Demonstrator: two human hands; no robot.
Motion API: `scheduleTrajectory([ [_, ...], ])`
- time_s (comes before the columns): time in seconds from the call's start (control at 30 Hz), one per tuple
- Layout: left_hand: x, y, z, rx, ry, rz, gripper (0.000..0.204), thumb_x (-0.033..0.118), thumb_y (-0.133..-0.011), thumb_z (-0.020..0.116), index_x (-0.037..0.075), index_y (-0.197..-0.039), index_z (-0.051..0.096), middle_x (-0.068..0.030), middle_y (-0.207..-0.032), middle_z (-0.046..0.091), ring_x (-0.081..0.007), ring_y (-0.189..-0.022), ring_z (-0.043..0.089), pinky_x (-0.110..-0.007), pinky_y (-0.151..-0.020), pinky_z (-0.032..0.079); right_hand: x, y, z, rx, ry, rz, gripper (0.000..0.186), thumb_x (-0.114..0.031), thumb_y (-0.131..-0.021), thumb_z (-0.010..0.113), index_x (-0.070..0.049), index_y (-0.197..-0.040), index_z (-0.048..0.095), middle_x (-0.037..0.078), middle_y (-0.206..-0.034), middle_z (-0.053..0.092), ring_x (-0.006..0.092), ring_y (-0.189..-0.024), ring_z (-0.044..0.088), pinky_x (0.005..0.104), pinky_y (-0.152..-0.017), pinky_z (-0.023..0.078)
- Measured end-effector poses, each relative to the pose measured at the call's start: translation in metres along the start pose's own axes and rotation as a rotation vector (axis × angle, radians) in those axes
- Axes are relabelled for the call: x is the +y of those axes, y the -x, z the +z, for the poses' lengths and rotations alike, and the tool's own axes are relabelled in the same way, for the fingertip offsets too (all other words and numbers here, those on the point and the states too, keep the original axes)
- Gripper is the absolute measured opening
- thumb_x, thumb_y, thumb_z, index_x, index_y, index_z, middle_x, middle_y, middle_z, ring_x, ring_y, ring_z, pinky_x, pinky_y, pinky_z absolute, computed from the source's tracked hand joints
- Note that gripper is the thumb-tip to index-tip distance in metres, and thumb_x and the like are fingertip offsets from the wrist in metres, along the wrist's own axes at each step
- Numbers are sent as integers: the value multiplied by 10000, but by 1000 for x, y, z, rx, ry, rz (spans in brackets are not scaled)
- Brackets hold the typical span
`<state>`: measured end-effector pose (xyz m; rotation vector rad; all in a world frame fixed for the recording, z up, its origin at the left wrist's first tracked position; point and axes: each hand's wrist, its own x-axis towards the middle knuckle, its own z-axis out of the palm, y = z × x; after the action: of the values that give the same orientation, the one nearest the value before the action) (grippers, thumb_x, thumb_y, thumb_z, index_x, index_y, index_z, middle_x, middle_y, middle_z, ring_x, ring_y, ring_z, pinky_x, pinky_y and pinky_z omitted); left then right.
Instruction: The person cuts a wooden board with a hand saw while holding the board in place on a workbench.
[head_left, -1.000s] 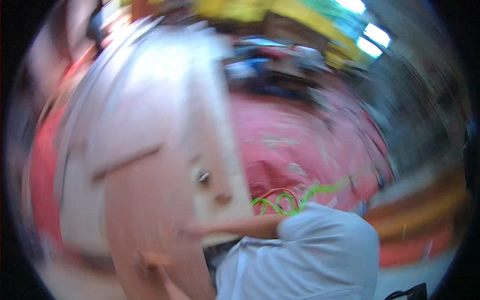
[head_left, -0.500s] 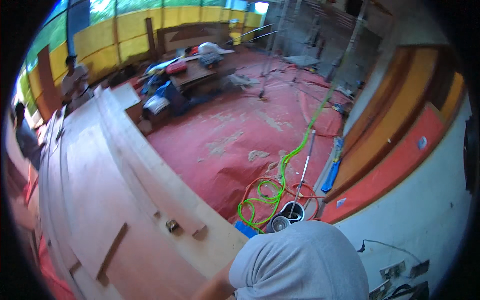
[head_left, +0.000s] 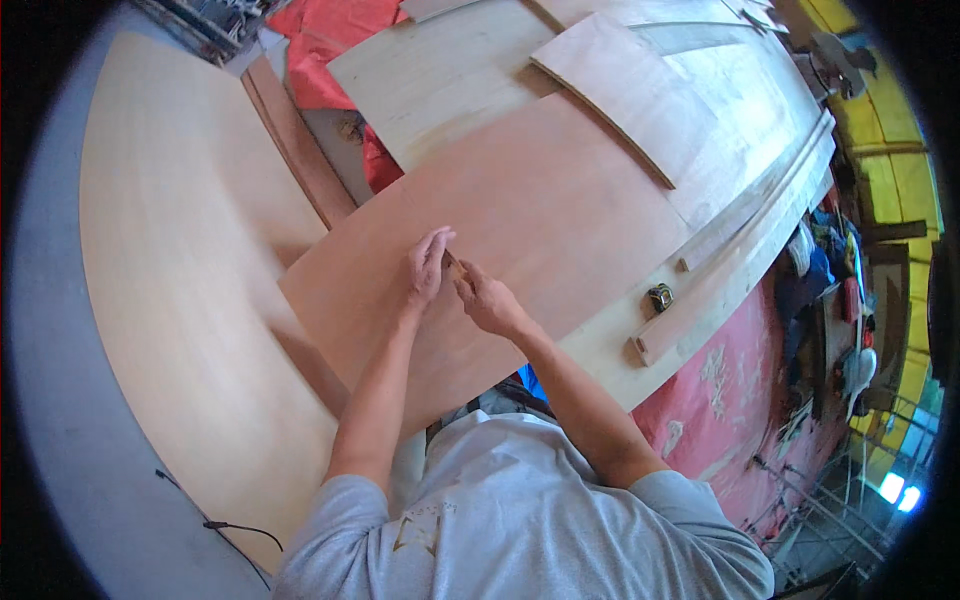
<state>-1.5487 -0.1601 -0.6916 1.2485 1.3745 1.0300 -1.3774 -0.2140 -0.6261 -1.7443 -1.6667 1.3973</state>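
My left hand [head_left: 428, 268] and my right hand [head_left: 484, 298] meet over a pinkish plywood panel [head_left: 555, 200]. Both have closed fingers on a small, narrow brown piece, seemingly wood [head_left: 453, 262], held at an angle between them; its lower end is hidden by my right fingers. A black-and-yellow tape measure [head_left: 660, 296] lies to the right, beside pale wooden strips [head_left: 675, 310]. A smaller board [head_left: 620, 90] with a dark edge lies across the panel's far side.
A tall pale sheet [head_left: 160, 260] stands at my left beside brown boards [head_left: 290, 130]. Red covering [head_left: 335, 45] shows behind. To the right are a pink covered floor [head_left: 715, 390], piled clutter [head_left: 830, 330], metal poles [head_left: 820, 490] and yellow wall panels [head_left: 880, 180].
My view has swung from across the room down onto the panels. Both forearms and hands now show; half a second ago only part of one arm showed, and no small piece was visible.
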Motion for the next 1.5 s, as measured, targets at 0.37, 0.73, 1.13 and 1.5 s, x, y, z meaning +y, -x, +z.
scheduleTrajectory([
  [0.37, 35, -5, 10, -270, 254, -258, 526, 435, -1162, 489, -11, -1177, 766, -156, -1066, 825, -268, -988, 783, -393, -904, 594, -46, -21, -21, -180, 93, 79, 394, -358, -1124, 461, -7, -1258, 580, 227, -854, 740, 415, -720, 746, 530, -638, 596],
  [0.73, 133, 80, 41, -558, -233, 455, 346, 428, -1041, 658, 169, -857, 794, -83, -747, 692, -322, -766, 667, -459, -757, 513, -69, 138, -70, -273, 212, 251, 264, -184, -1065, 601, 70, -1048, 673, 367, -1011, 710, 575, -1012, 675, 622, -836, 544],
  [1.13, 54, 40, 39, -546, -188, 418, 359, 388, -1023, 689, 99, -848, 811, -159, -719, 680, -361, -670, 678, -488, -624, 528, -52, 75, -39, -171, 332, 97, 242, -158, -1068, 587, 60, -1088, 691, 338, -929, 711, 596, -924, 659, 633, -770, 520],
  [1.5, 110, 73, 51, -556, -50, 251, 234, 378, -867, 792, 179, -965, 866, -168, -748, 712, -387, -690, 697, -464, -606, 528, -80, 121, -70, -210, 195, 235, 290, -179, -1049, 616, 79, -1138, 712, 405, -1075, 679, 577, -1074, 657, 634, -853, 536],
])
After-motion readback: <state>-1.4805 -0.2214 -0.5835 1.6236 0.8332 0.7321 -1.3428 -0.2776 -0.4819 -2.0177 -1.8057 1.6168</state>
